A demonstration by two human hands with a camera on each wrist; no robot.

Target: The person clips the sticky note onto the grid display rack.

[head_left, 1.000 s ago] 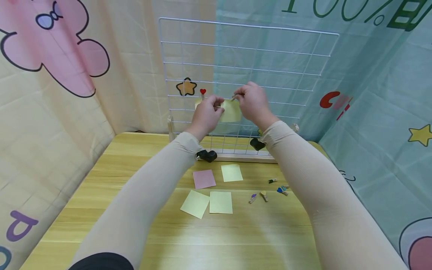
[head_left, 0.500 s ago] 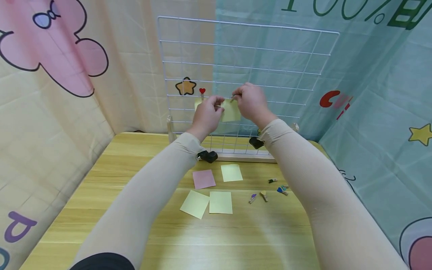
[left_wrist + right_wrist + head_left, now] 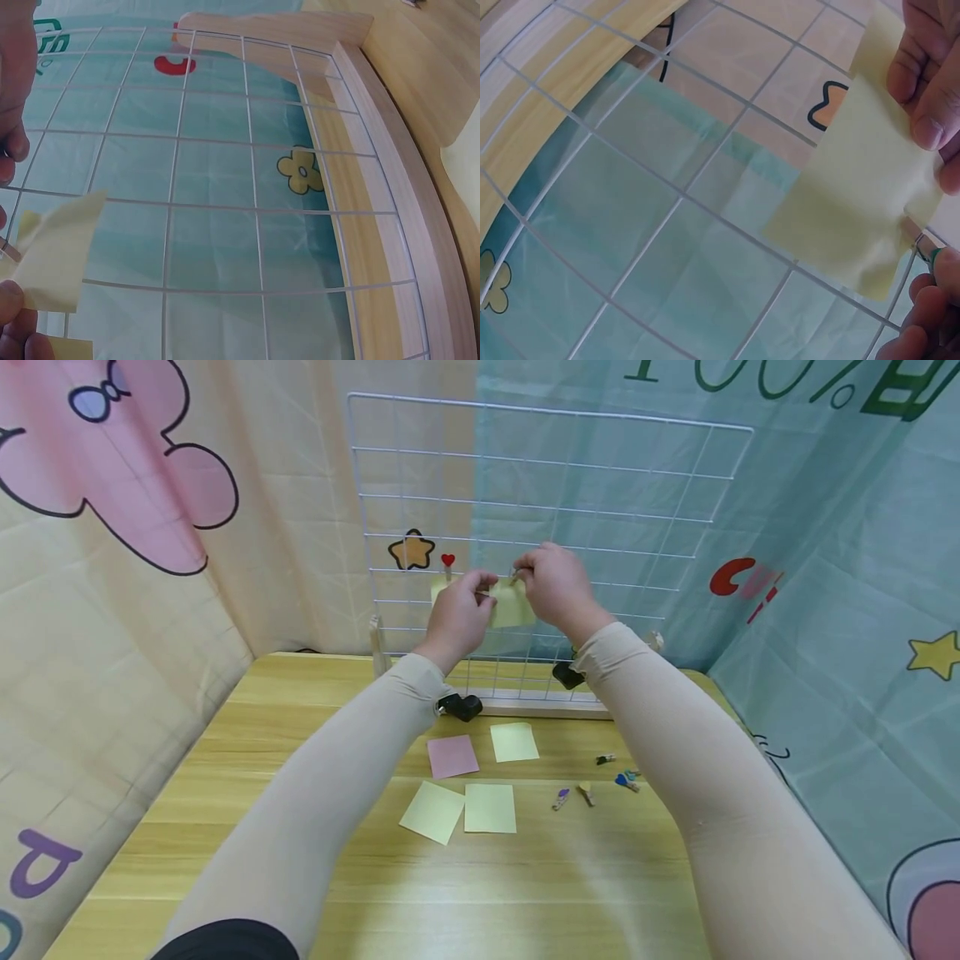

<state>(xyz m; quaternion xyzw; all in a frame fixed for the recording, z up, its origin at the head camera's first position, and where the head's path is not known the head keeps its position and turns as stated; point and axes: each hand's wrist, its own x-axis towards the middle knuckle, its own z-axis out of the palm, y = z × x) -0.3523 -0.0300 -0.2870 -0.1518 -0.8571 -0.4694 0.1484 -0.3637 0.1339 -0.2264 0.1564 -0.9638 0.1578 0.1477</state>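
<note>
My left hand (image 3: 459,617) pinches the left side of a pale yellow sticky note (image 3: 512,603) against the white wire grid (image 3: 630,512). At the note's upper right edge, my right hand (image 3: 557,583) pinches a mini wooden clothespin (image 3: 924,241) with a metal spring; its tip overlaps the paper in the right wrist view. Another yellow note (image 3: 438,587), partly hidden behind my left hand, hangs on the grid under a clothespin with a red heart (image 3: 448,562).
On the wooden table (image 3: 450,893) lie a pink note (image 3: 453,757), several yellow notes (image 3: 491,808) and several mini clothespins (image 3: 586,792) toward the right. The grid stands in a wooden base (image 3: 547,708). Printed curtains (image 3: 112,693) enclose the back and sides.
Both hands stay at the note and the clothespin with hardly any movement. The head view has shifted very slightly.
</note>
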